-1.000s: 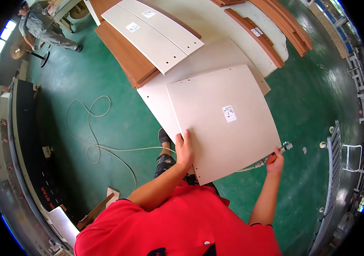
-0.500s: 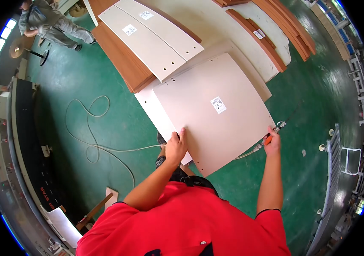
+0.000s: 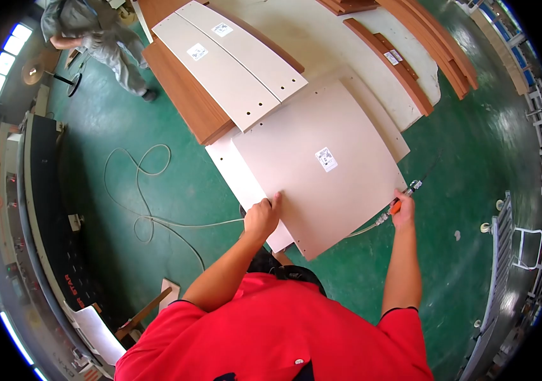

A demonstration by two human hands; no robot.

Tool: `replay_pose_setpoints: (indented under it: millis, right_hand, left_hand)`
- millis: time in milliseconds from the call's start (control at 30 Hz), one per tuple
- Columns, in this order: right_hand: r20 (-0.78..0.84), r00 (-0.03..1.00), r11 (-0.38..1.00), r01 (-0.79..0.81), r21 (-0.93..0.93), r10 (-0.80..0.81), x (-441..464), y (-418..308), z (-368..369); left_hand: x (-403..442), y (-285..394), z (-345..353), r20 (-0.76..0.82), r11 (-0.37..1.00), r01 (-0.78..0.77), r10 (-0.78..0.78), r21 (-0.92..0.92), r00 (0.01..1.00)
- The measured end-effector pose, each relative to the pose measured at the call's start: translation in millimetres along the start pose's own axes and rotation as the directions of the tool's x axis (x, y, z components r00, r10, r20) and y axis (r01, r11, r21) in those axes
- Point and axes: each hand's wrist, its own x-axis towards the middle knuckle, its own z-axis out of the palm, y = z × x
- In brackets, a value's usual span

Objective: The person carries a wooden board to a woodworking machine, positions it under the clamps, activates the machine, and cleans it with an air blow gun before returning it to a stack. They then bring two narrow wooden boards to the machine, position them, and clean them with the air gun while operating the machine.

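A pale flat panel (image 3: 312, 197) with a printed label (image 3: 325, 159) and small holes near its edges lies in front of me, overlapping another white panel (image 3: 236, 171) beneath. My left hand (image 3: 262, 217) grips the top panel's left edge, thumb on its face and fingers curled underneath, partly hidden. At the panel's right corner, my right hand (image 3: 402, 209) is closed around an air blow gun (image 3: 396, 206) with an orange part. Its thin nozzle points away to the upper right, and an air hose (image 3: 363, 231) runs from its fitting under the panel.
Two narrow labelled panels (image 3: 226, 57) rest on brown boards (image 3: 188, 92) beyond. More brown strips (image 3: 388, 63) lie on the white surface at the back. A loose hose (image 3: 150, 219) coils on the green floor. A person in grey (image 3: 103, 44) stands far left; a wheeled rack (image 3: 499, 254) is at right.
The view has shifted slightly, and the person in grey appears nearer and in a different stance. Both my hands keep their holds; the panel stays nearly where it was.
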Motion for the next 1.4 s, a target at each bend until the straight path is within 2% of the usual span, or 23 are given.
replay_pose_setpoints:
  millis: [100, 233, 400, 500, 633, 667, 767, 900, 933, 967, 1033, 1067, 1100, 1133, 1167, 1233, 1267, 1333, 1400]
  right_hand:
    - [-0.008, 1.0, 0.998, 0.026, 0.064, -0.026, 4.4, 1.4, 7.6]
    - [0.068, 0.998, 0.997, 0.0, 0.077, -0.005, -7.0, -4.4, 16.4]
    - [-0.082, 0.991, 0.994, 0.099, -0.045, -0.102, -30.2, 8.9, 33.5]
    - [-0.089, 0.984, 0.985, 0.147, -0.09, -0.155, -14.8, 18.2, 25.1]
    - [-0.011, 0.987, 0.985, 0.16, -0.066, -0.161, -8.8, 10.1, 39.1]
    - [0.008, 0.986, 0.984, 0.167, -0.06, -0.167, -10.6, 8.3, 42.0]
    - [0.025, 0.987, 0.982, 0.161, -0.097, -0.159, -7.2, 10.0, 44.5]
    - [0.059, 0.992, 0.978, 0.118, -0.169, -0.11, -18.0, 3.9, 49.7]
    - [0.074, 0.993, 0.978, 0.105, -0.182, -0.093, -20.5, 2.6, 47.9]
    - [0.031, 0.992, 0.977, 0.127, -0.173, -0.124, -25.0, 3.4, 46.3]
    - [-0.058, 0.981, 0.973, 0.172, -0.156, -0.183, -37.1, 5.6, 44.9]
    - [-0.08, 0.979, 0.975, 0.177, -0.133, -0.188, -49.1, 4.5, 43.8]
    - [-0.103, 0.975, 0.977, 0.183, -0.113, -0.194, -67.7, 0.5, 43.0]
    - [-0.127, 0.971, 0.977, 0.19, -0.093, -0.201, -87.1, -6.7, 46.8]
    - [-0.088, 0.988, 0.99, 0.125, -0.061, -0.13, -110.2, -16.5, 56.3]
    - [-0.004, 1.0, 1.0, -0.007, -0.001, 0.007, -160.9, -33.6, 80.7]
    - [0.076, 0.997, 0.999, -0.036, 0.035, 0.033, -180.8, -39.6, 97.0]
    - [0.23, 0.97, 0.99, -0.101, 0.101, 0.075, -210.7, -51.3, 140.6]
    - [0.27, 0.956, 0.986, -0.142, 0.092, 0.113, -221.3, -59.9, 183.5]
  left_hand:
    - [10.1, -5.1, 9.1, -0.043, 0.998, -0.01, 0.013, 0.068, 0.999]
    - [15.5, -11.7, 17.2, 0.042, 0.998, 0.016, -0.014, -0.062, 0.999]
    - [12.6, -1.1, 3.2, 0.165, 0.983, 0.083, -0.056, -0.164, 0.985]
    - [17.1, -6.7, 11.3, 0.069, 0.989, -0.014, 0.025, -0.145, 0.997]
    - [13.4, 7.6, 2.3, 0.051, 0.989, 0.006, 0.002, -0.149, 0.999]
    - [14.1, 6.4, 5.6, -0.009, 0.99, -0.055, 0.054, -0.131, 0.998]
    - [16.5, 14.9, -8.0, 0.105, 0.984, 0.021, -0.002, -0.179, 0.995]
    - [23.4, 12.9, -13.6, 0.024, 0.975, -0.023, 0.029, -0.221, 0.999]
    - [23.3, 16.5, -27.0, 0.209, 0.965, 0.09, -0.038, -0.246, 0.977]
    - [24.1, 14.0, -29.9, 0.068, 0.977, 0.035, -0.021, -0.211, 0.997]
    - [25.5, 8.6, -34.9, -0.213, 0.992, -0.055, 0.029, -0.116, 0.977]
    - [22.0, 12.4, -54.8, -0.247, 0.977, -0.048, -0.005, -0.209, 0.969]
    - [28.3, 10.2, -74.7, -0.105, 0.877, -0.023, -0.031, -0.479, 0.994]
    - [30.0, 12.4, -91.6, -0.058, 0.697, -0.053, 0.016, -0.715, 0.998]
    - [32.2, 16.0, -106.4, -0.028, 0.455, -0.061, 0.08, -0.888, 0.996]
    - [44.3, 23.6, -128.0, 0.0, 0.148, -0.03, 0.198, -0.989, 0.98]
    - [49.5, 28.3, -136.0, 0.011, 0.075, -0.009, 0.267, -0.997, 0.964]
    - [63.1, 42.5, -144.1, -0.02, -0.028, -0.013, 0.266, -1.0, 0.964]
    - [72.3, 54.1, -145.6, -0.019, -0.103, 0.007, 0.248, -0.995, 0.969]
